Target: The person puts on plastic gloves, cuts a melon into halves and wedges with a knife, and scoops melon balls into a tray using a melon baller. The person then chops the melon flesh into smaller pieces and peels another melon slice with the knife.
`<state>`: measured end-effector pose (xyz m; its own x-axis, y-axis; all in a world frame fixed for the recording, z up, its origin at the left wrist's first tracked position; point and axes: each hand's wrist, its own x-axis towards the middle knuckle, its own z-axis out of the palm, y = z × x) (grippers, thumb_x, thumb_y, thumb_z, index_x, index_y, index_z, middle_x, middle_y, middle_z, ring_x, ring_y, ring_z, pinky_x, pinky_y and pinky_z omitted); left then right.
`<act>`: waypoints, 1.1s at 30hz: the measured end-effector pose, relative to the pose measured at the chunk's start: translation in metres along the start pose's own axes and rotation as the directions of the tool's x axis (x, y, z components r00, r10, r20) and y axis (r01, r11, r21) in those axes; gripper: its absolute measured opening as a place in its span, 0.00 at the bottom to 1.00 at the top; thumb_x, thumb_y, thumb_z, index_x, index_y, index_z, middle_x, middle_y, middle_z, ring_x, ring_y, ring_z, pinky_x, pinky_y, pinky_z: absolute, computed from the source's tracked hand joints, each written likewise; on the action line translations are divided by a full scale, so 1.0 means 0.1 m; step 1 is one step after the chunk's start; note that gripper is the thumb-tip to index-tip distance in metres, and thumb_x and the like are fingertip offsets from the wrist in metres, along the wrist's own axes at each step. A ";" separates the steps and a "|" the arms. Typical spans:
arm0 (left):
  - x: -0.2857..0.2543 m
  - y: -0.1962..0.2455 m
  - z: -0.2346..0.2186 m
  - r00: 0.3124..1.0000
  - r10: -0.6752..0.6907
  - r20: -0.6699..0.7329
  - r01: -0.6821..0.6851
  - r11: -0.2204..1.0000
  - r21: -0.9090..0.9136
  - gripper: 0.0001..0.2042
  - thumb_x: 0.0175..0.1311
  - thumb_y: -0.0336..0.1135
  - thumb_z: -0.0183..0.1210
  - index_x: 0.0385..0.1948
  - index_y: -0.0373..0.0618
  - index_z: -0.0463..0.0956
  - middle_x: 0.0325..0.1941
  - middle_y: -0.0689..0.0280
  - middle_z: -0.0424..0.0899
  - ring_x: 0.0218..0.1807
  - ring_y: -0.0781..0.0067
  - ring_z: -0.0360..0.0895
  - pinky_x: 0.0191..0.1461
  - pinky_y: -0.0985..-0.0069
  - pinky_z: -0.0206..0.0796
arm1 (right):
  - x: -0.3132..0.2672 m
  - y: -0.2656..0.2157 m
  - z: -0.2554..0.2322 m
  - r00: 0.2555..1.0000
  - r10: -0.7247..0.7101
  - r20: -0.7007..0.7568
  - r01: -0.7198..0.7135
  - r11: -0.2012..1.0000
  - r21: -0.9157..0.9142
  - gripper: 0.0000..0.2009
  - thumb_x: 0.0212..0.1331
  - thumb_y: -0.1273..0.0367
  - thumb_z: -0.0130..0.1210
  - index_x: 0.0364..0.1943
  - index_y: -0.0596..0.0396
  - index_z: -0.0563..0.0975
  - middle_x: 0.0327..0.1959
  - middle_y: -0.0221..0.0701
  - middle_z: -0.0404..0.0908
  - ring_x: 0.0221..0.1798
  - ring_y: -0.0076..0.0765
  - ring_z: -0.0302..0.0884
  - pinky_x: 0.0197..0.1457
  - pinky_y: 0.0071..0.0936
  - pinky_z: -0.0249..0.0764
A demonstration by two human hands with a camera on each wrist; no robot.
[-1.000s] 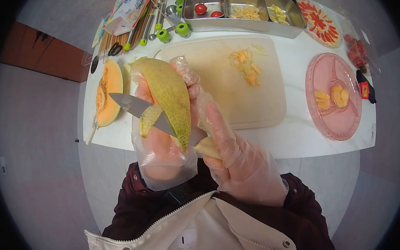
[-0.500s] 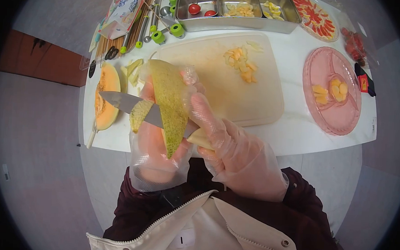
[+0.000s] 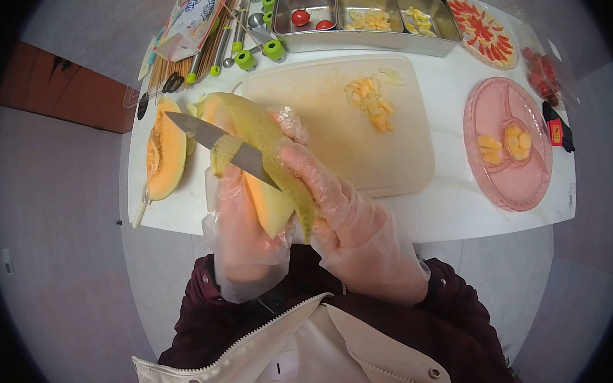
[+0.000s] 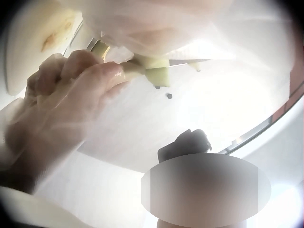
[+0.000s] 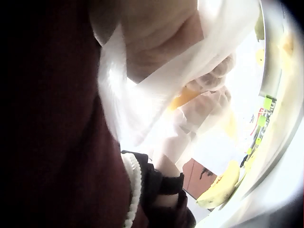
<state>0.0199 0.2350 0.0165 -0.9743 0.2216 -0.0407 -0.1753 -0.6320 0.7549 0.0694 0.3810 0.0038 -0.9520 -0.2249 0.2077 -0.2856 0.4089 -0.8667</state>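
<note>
In the head view my gloved left hand (image 3: 245, 240) holds a melon wedge (image 3: 267, 207) from beneath, orange flesh up. A long strip of green netted rind (image 3: 258, 123) hangs partly sliced off along its right side. My gloved right hand (image 3: 367, 229) grips a knife, its handle hidden behind the rind there. The steel blade (image 3: 209, 135) passes between flesh and rind, tip pointing up-left, with a small rind piece (image 3: 224, 154) stuck on it. In the left wrist view, the right fingers wrap the pale knife handle (image 4: 130, 71).
A cutting board (image 3: 323, 144) lies behind the hands, with chopped melon (image 3: 370, 101) on it. Another melon piece (image 3: 173, 150) sits left. Pink divided plate (image 3: 515, 180) stands right. At the back are a steel fruit container (image 3: 366, 43), green-capped tools (image 3: 245, 60) and a fruit platter (image 3: 481, 31).
The rind strip has swung right, away from the wedge, baring its flesh. The blade tip has moved up, and the knife handle has gone out of sight behind the rind in the head view.
</note>
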 end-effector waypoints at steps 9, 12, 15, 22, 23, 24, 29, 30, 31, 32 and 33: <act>0.12 0.02 -0.17 0.989 0.041 0.143 -0.010 0.978 -0.209 0.20 0.82 0.48 0.49 0.61 0.39 0.69 0.57 0.58 0.73 0.58 0.64 0.74 0.63 0.69 0.72 | 0.06 0.06 0.07 0.993 -0.109 -0.046 0.110 0.993 0.040 0.38 0.67 0.71 0.60 0.80 0.35 0.59 0.45 0.40 0.81 0.44 0.54 0.82 0.46 0.44 0.79; 0.14 0.03 -0.23 0.980 0.064 0.189 -0.008 0.959 -0.282 0.20 0.82 0.48 0.49 0.60 0.39 0.69 0.56 0.58 0.73 0.57 0.64 0.74 0.62 0.69 0.72 | 0.09 -0.01 0.08 0.993 -0.119 -0.029 0.120 0.992 0.037 0.33 0.66 0.76 0.56 0.76 0.43 0.65 0.57 0.39 0.79 0.53 0.53 0.81 0.55 0.41 0.78; 0.13 0.09 -0.27 0.967 0.104 0.234 -0.014 0.935 -0.354 0.20 0.82 0.48 0.49 0.59 0.39 0.70 0.56 0.58 0.73 0.57 0.64 0.74 0.62 0.69 0.72 | 0.15 -0.03 0.13 0.983 -0.177 -0.039 0.180 0.977 0.114 0.31 0.67 0.78 0.55 0.75 0.45 0.67 0.61 0.40 0.80 0.56 0.48 0.83 0.59 0.37 0.78; 0.00 0.31 -0.32 0.998 -0.015 0.064 0.044 0.880 -0.473 0.19 0.77 0.47 0.58 0.58 0.43 0.73 0.50 0.61 0.78 0.52 0.68 0.76 0.61 0.70 0.76 | 0.17 -0.28 0.16 0.987 -0.064 0.145 -0.035 0.805 0.593 0.27 0.78 0.74 0.50 0.78 0.53 0.64 0.58 0.26 0.81 0.52 0.26 0.80 0.62 0.27 0.74; -0.02 0.33 -0.34 0.998 -0.003 0.061 0.032 0.880 -0.474 0.19 0.77 0.47 0.58 0.58 0.43 0.74 0.50 0.62 0.78 0.52 0.68 0.76 0.61 0.70 0.75 | 0.16 -0.30 0.18 0.986 -0.069 0.151 -0.033 0.810 0.585 0.27 0.78 0.74 0.50 0.78 0.53 0.64 0.58 0.26 0.81 0.52 0.26 0.80 0.62 0.27 0.74; -0.05 0.35 -0.36 0.998 0.010 0.059 0.019 0.880 -0.474 0.19 0.77 0.47 0.58 0.58 0.43 0.74 0.50 0.62 0.78 0.51 0.68 0.76 0.61 0.70 0.75 | 0.14 -0.31 0.21 0.971 0.008 0.239 -0.173 0.711 0.681 0.27 0.78 0.73 0.51 0.78 0.53 0.64 0.55 0.24 0.80 0.51 0.25 0.78 0.60 0.25 0.75; -0.23 0.47 -0.45 0.996 0.088 -0.023 -0.084 0.801 -0.593 0.19 0.79 0.48 0.54 0.58 0.42 0.73 0.50 0.61 0.77 0.51 0.67 0.75 0.61 0.68 0.73 | 0.11 -0.39 0.37 0.898 0.113 0.425 -0.432 0.408 0.804 0.29 0.79 0.60 0.53 0.79 0.50 0.62 0.37 0.21 0.70 0.35 0.18 0.62 0.40 0.17 0.64; -0.28 0.50 -0.46 0.989 0.107 -0.102 -0.148 0.709 -0.689 0.19 0.82 0.48 0.50 0.58 0.42 0.72 0.50 0.59 0.77 0.51 0.65 0.75 0.61 0.67 0.71 | 0.16 -0.37 0.34 0.899 0.244 0.362 -0.430 0.348 0.833 0.29 0.79 0.59 0.53 0.79 0.50 0.62 0.36 0.20 0.69 0.34 0.17 0.61 0.38 0.17 0.63; -0.30 0.52 -0.56 0.988 0.115 -0.100 -0.153 0.705 -0.693 0.19 0.82 0.48 0.50 0.58 0.42 0.72 0.50 0.59 0.77 0.51 0.65 0.75 0.61 0.67 0.71 | 0.23 -0.36 0.30 0.878 0.372 0.300 -0.417 0.289 0.862 0.29 0.79 0.59 0.53 0.78 0.50 0.62 0.35 0.19 0.67 0.34 0.16 0.61 0.36 0.17 0.62; -0.31 0.51 -0.72 0.969 0.215 -0.120 -0.244 0.785 -0.569 0.19 0.82 0.49 0.50 0.58 0.42 0.71 0.51 0.60 0.76 0.52 0.66 0.74 0.62 0.66 0.71 | 0.36 -0.38 0.25 0.880 0.367 0.303 -0.420 0.298 0.857 0.29 0.79 0.59 0.53 0.78 0.50 0.62 0.35 0.19 0.67 0.34 0.16 0.61 0.36 0.17 0.62; -0.34 0.51 -0.83 0.941 0.314 -0.127 -0.337 0.838 -0.430 0.19 0.83 0.49 0.49 0.59 0.42 0.70 0.52 0.60 0.76 0.52 0.67 0.74 0.62 0.66 0.70 | 0.52 -0.43 0.17 0.886 0.347 0.307 -0.442 0.435 0.784 0.28 0.79 0.58 0.53 0.77 0.50 0.64 0.34 0.19 0.67 0.33 0.16 0.60 0.34 0.17 0.60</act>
<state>0.0324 0.1338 0.0025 -0.9898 -0.0844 0.1150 0.1211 -0.9232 0.3647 0.0338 0.3369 0.0441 -0.9089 -0.3292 -0.2558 0.3829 -0.4162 -0.8247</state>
